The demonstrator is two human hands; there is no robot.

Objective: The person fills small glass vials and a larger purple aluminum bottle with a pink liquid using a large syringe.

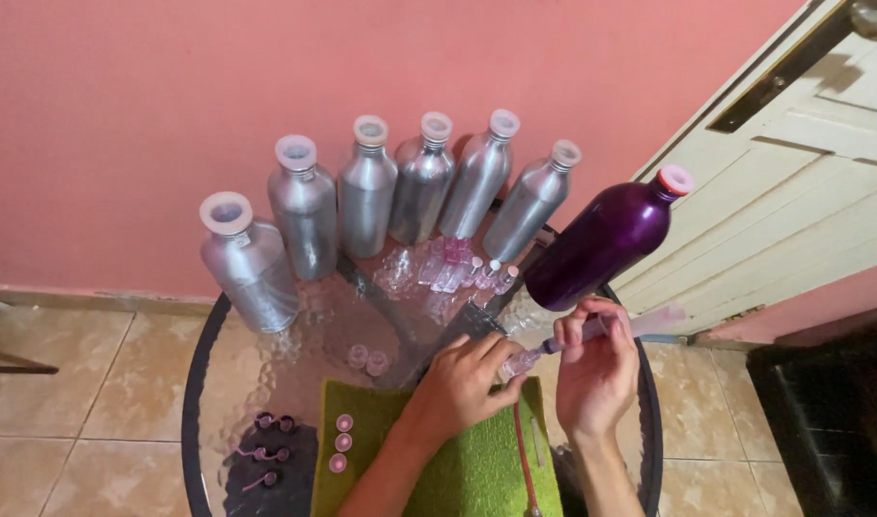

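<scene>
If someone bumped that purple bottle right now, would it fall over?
Probably, yes. The purple bottle is tall and narrow and stands near the glass table's rim, so a bump might tip it. It is round, so it would likely roll. It looks like smooth, shiny metal, so it may be slippery.

Six silver aluminium bottles [366,196] stand in an arc behind the green mat [477,469]. A purple metallic bottle [606,239] stands right of them. Pink caps [341,443] lie on the mat's left edge.
</scene>
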